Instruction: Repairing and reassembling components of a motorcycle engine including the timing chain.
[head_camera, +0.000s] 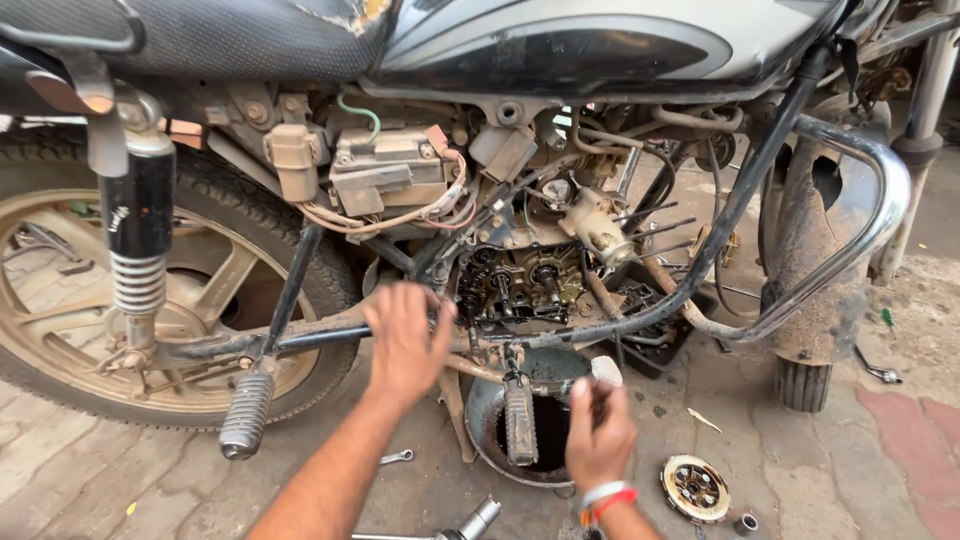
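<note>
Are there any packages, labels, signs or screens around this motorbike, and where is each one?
None that can be made out: no package, sign or screen.
Nearest thing: a pale decal stripe curving along the dark fuel tank at the top.
A small light mark sits on the black rear shock absorber, left; too small to tell.

Outdoor paved floor of grey interlocking blocks, dusty and oil-stained, in even daylight. A reddish paved strip runs at the right edge. Sandy debris collects beyond it.
</note>
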